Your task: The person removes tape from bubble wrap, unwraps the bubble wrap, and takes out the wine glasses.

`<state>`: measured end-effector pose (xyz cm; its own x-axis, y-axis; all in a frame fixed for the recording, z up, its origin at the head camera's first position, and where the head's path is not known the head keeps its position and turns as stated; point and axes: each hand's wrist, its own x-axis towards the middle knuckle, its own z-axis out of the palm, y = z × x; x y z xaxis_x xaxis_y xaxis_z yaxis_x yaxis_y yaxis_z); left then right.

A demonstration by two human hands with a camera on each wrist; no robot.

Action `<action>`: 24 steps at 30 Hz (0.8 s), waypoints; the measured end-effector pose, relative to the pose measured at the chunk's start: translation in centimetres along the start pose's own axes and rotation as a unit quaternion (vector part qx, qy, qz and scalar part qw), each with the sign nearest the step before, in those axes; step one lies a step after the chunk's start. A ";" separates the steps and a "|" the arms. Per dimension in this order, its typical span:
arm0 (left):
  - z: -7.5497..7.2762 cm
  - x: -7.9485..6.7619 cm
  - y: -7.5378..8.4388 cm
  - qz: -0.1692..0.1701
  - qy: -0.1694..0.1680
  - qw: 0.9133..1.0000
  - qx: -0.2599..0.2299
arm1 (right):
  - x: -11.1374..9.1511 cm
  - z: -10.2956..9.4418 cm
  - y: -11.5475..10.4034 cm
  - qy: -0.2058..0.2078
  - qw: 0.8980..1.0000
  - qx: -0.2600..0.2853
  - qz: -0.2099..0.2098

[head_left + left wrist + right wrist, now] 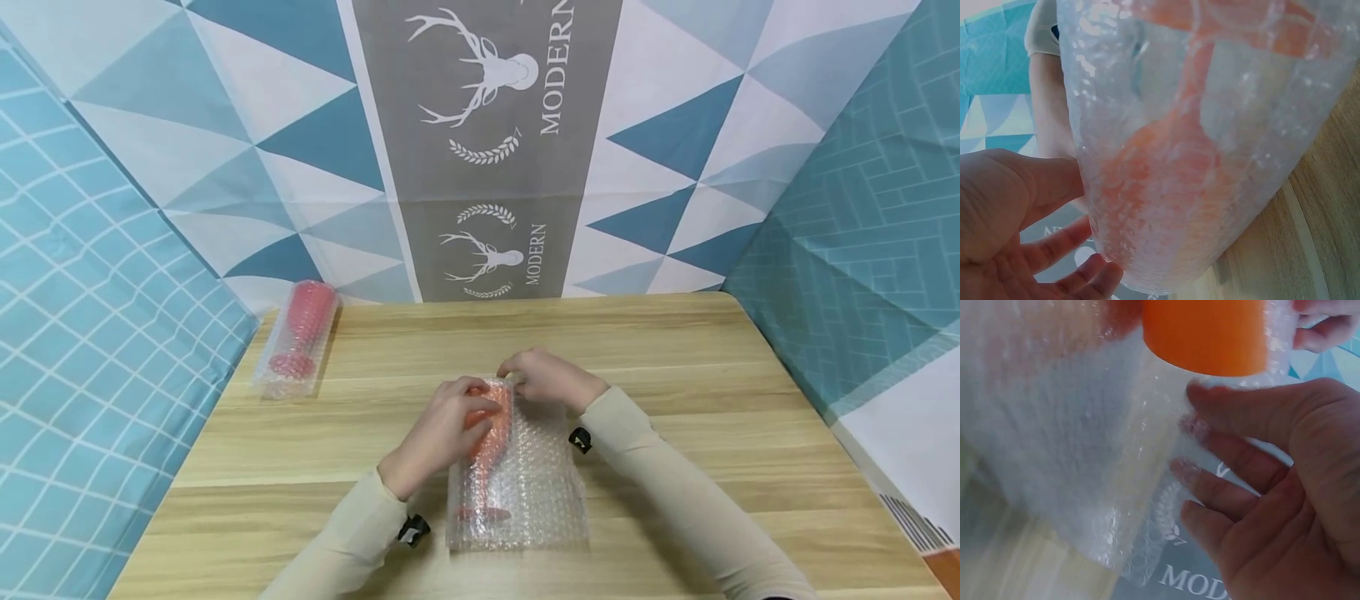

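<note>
An orange goblet (pixel 491 446) lies on its side in a sheet of bubble wrap (pixel 547 492), its bowl pointing to the back and its foot towards the front. My left hand (pixel 442 425) holds the bowl from the left, fingers curled over it and the wrap. At the sheet's far edge, my right hand (pixel 551 379) pinches the wrap between thumb and fingers. The bowl's orange rim (pixel 1207 344) shows just beside that thumb in the right wrist view. In the left wrist view the goblet's stem (pixel 1196 81) is seen blurred through the bubbles.
A pink goblet (pixel 307 312) wrapped in bubble wrap lies at the back left of the wooden table (pixel 360 433). Patterned cloth (pixel 502 167) hangs behind the table, and blue cloth (pixel 97 333) stands along the left side.
</note>
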<state>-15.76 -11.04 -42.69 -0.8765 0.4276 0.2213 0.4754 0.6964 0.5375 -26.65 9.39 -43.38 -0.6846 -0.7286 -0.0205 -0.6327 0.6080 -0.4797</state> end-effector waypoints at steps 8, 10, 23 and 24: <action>0.1 -0.1 0.0 -0.010 -0.003 1.000 -0.001 | 0.2 1.0 0.5 0.015 1.000 -0.004 -0.011; 0.1 -0.1 0.0 -0.010 -0.001 1.000 0.002 | 0.2 1.1 0.5 0.021 1.000 -0.004 -0.010; 0.0 -0.1 -0.3 -0.006 -0.002 1.000 0.006 | 0.8 1.4 1.0 0.060 0.997 0.036 0.027; 0.1 -0.1 -0.3 -0.007 -0.002 1.000 0.006 | 0.9 1.4 1.1 0.063 0.997 0.037 0.029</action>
<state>-15.77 -11.26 -42.91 -0.8828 0.4197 0.2113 0.4641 0.7088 0.5312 -27.45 8.98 -45.20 -0.7627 -0.6442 0.0575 -0.5650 0.6203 -0.5441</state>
